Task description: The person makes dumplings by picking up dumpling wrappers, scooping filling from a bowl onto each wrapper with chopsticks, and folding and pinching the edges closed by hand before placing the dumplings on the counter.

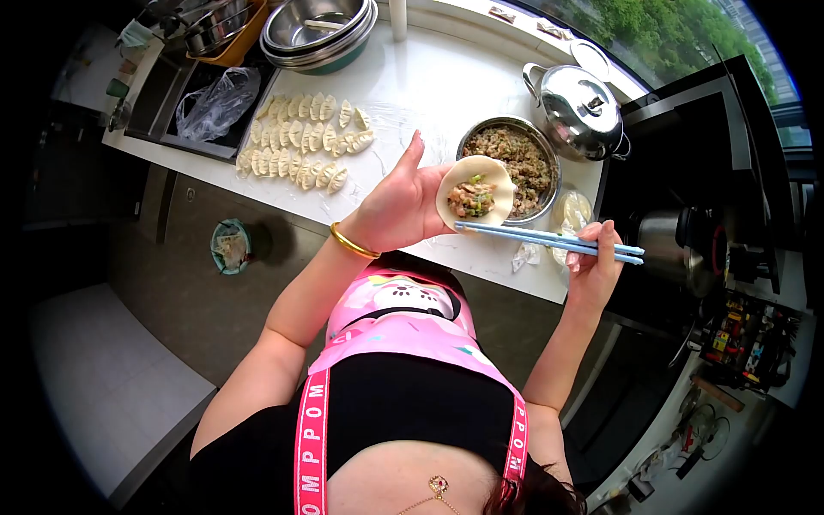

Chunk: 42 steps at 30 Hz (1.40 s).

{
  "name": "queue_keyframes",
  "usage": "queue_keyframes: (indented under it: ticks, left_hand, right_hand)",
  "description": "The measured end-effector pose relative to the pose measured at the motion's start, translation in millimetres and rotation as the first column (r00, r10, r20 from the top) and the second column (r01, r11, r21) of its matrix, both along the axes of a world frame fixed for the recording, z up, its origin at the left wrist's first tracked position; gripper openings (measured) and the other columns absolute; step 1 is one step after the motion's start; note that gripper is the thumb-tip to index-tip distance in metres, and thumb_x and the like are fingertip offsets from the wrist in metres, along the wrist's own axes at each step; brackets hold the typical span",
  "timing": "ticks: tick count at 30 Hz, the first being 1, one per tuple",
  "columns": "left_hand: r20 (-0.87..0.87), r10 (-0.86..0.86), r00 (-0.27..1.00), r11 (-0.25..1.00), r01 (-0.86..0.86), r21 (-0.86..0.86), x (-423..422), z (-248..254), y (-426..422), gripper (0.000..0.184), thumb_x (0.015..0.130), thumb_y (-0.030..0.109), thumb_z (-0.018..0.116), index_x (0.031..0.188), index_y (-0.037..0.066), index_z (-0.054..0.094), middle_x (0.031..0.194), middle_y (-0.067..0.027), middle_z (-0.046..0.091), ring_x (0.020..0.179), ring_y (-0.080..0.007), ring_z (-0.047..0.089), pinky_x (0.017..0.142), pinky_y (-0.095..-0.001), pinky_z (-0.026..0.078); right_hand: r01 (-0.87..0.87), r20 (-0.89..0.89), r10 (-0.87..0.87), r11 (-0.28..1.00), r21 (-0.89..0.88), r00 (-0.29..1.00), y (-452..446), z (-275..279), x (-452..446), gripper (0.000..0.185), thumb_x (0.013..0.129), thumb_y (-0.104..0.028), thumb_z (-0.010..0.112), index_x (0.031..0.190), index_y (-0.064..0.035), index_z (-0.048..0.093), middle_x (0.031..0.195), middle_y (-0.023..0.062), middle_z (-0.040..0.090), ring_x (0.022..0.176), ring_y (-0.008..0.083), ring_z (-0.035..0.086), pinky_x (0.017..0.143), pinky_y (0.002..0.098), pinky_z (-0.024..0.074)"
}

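A round dumpling wrapper (501,190) with a mound of meat and green filling (471,198) rests on the fingers of my left hand (399,204), whose thumb stands away from it. My right hand (594,266) grips a pair of light-blue chopsticks (549,239). Their tips reach the wrapper's lower edge; I cannot tell whether they touch it. Just behind the wrapper stands a steel bowl of mixed filling (515,146), partly covered by it. Rows of folded dumplings (296,137) lie on the white counter (429,81) to the left.
A lidded steel pot (581,112) stands at the back right. Nested metal bowls (318,30) sit at the back left, near a plastic bag (219,103) by the sink. A bag with pale contents (572,211) lies beside the filling bowl. A lined bin (230,246) is on the floor.
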<state>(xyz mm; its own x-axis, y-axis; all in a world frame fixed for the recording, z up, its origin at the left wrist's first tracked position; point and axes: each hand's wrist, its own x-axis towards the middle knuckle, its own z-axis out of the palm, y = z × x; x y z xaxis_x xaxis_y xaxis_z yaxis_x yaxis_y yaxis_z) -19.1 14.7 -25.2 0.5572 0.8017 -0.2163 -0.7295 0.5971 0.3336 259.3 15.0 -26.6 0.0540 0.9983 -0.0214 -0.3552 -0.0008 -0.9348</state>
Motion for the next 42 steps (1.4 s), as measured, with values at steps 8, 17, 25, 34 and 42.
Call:
queue_keyframes:
  ticks: [8, 17, 25, 34, 42]
  left_hand:
    - [0.394, -0.078, 0.916, 0.997, 0.066, 0.044, -7, -17, 3, 0.090, 0.095, 0.067, 0.015, 0.145, -0.007, 0.026, 0.147, -0.0212, 0.036, 0.137, -0.0327, 0.037, 0.113, -0.0469, 0.031]
    - [0.269, -0.099, 0.958, 0.994, 0.082, 0.074, -8, -14, 7, 0.090, 0.094, 0.069, 0.011, 0.146, -0.003, 0.028, 0.147, -0.0184, 0.038, 0.137, -0.0302, 0.037, 0.113, -0.0453, 0.030]
    - [0.333, -0.104, 0.937, 0.994, 0.091, 0.054, -3, -14, 9, 0.088, 0.095, 0.068, 0.014, 0.146, -0.003, 0.027, 0.147, -0.0188, 0.037, 0.136, -0.0314, 0.037, 0.112, -0.0455, 0.032]
    - [0.219, -0.088, 0.972, 0.996, 0.080, 0.044, -5, -3, 9, 0.088, 0.095, 0.068, 0.012, 0.146, -0.002, 0.028, 0.147, -0.0182, 0.038, 0.136, -0.0299, 0.038, 0.113, -0.0442, 0.032]
    - [0.304, -0.105, 0.947, 0.993, 0.083, 0.083, -9, -16, 12, 0.088, 0.095, 0.067, 0.011, 0.146, -0.003, 0.027, 0.147, -0.0189, 0.038, 0.136, -0.0301, 0.038, 0.113, -0.0446, 0.032]
  right_hand:
    - [0.013, -0.070, -0.017, 0.999, -0.049, 0.997, 4, -6, 2, 0.036, 0.099, -0.027, 0.053, 0.076, 0.0001, 0.056, 0.064, 0.0112, 0.057, 0.044, 0.0140, 0.052, 0.039, 0.0219, 0.0397]
    - [0.092, -0.137, -0.105, 0.991, -0.098, 0.985, 2, -18, 24, 0.035, 0.100, -0.028, 0.053, 0.077, -0.0008, 0.057, 0.067, 0.0076, 0.056, 0.044, 0.0113, 0.049, 0.040, 0.0202, 0.0368]
    - [-0.063, -0.155, 0.063, 0.998, 0.007, 0.986, -4, -9, 12, 0.031, 0.100, -0.026, 0.053, 0.082, 0.0001, 0.056, 0.069, 0.0080, 0.054, 0.048, 0.0091, 0.050, 0.041, 0.0189, 0.0370]
    - [-0.126, -0.079, 0.128, 0.992, 0.030, 0.989, -1, -14, 19, 0.019, 0.097, -0.013, 0.056, 0.087, 0.0036, 0.057, 0.075, 0.0130, 0.060, 0.053, 0.0162, 0.058, 0.046, 0.0231, 0.0448]
    - [-0.077, -0.119, 0.075, 0.997, -0.013, 0.990, -4, -20, 41, 0.021, 0.097, -0.015, 0.056, 0.086, 0.0028, 0.056, 0.074, 0.0112, 0.060, 0.052, 0.0135, 0.057, 0.046, 0.0213, 0.0436]
